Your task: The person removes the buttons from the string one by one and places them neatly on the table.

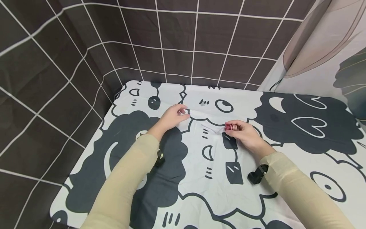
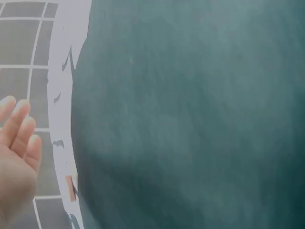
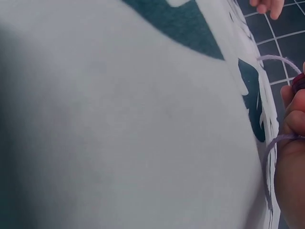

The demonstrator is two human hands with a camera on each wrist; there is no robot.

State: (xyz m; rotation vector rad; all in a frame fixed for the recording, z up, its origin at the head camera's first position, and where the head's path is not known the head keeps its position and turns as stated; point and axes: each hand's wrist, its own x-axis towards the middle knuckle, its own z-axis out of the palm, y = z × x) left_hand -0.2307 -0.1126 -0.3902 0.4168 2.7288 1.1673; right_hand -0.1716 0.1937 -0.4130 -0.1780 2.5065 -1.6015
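Observation:
My right hand [image 1: 246, 135] pinches a small red and pale-pink ringed piece [image 1: 231, 127] between thumb and fingers, over the middle of the patterned cloth. A lavender cord [image 3: 280, 57] runs out from the dark red end in the right wrist view. Another length of cord [image 3: 268, 167] hangs down beside the palm. To the left, my left hand [image 1: 173, 117] is held over the cloth with its fingers loosely bent and nothing in them. The left wrist view shows that hand [image 2: 16, 162] at its left edge, fingers apart from any object.
A white cloth [image 1: 194, 187] with dark cartoon faces covers the surface. Dark gridded fabric [image 1: 177, 35] rises behind it and at the left. A pale curtain [image 1: 320, 54] hangs at the right. Black wrist cameras [image 1: 257, 174] sit on both wrists.

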